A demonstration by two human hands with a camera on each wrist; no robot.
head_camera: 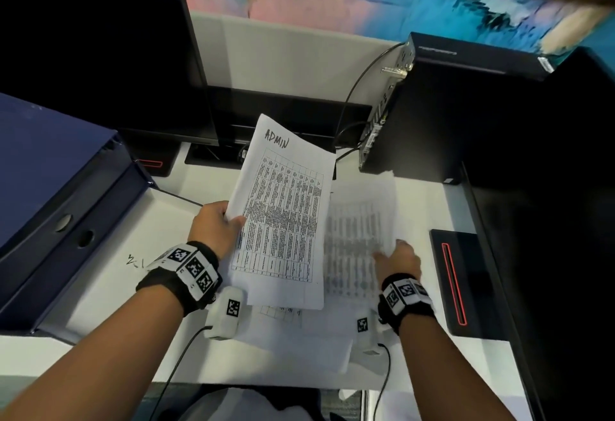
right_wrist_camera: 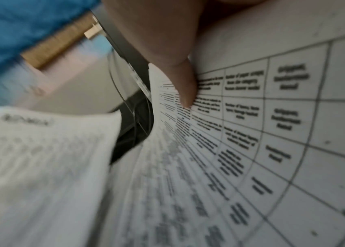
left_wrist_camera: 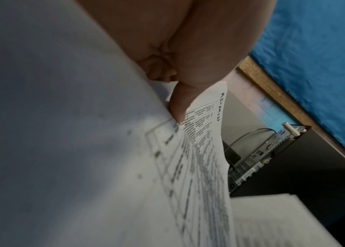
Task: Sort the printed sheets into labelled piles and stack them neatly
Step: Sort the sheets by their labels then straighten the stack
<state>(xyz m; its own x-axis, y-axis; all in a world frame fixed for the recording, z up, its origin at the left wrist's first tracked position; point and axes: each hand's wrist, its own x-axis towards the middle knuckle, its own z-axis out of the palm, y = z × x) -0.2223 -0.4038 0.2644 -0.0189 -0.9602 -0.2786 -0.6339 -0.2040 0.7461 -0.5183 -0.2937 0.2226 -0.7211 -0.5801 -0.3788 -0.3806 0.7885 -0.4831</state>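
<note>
My left hand [head_camera: 222, 226] pinches the left edge of a printed sheet headed ADMIN [head_camera: 283, 214], holding it tilted above the white desk [head_camera: 109, 290]. In the left wrist view the thumb [left_wrist_camera: 180, 103] presses on the ADMIN sheet [left_wrist_camera: 206, 142], with more paper beneath. My right hand [head_camera: 396, 256] grips a second printed sheet [head_camera: 361, 221], blurred, just right of the ADMIN one. The right wrist view shows the thumb [right_wrist_camera: 185, 86] lying on this table sheet [right_wrist_camera: 251, 133], with the ADMIN sheet [right_wrist_camera: 40, 158] to its left. Further sheets [head_camera: 299, 334] lie flat on the desk under both.
Dark blue box files [head_camera: 50, 187] fill the left of the desk. A black monitor [head_camera: 100, 54] stands behind them. A black computer case [head_camera: 466, 104] with cables stands at the back right. A black device with a red stripe [head_camera: 456, 284] lies at the right.
</note>
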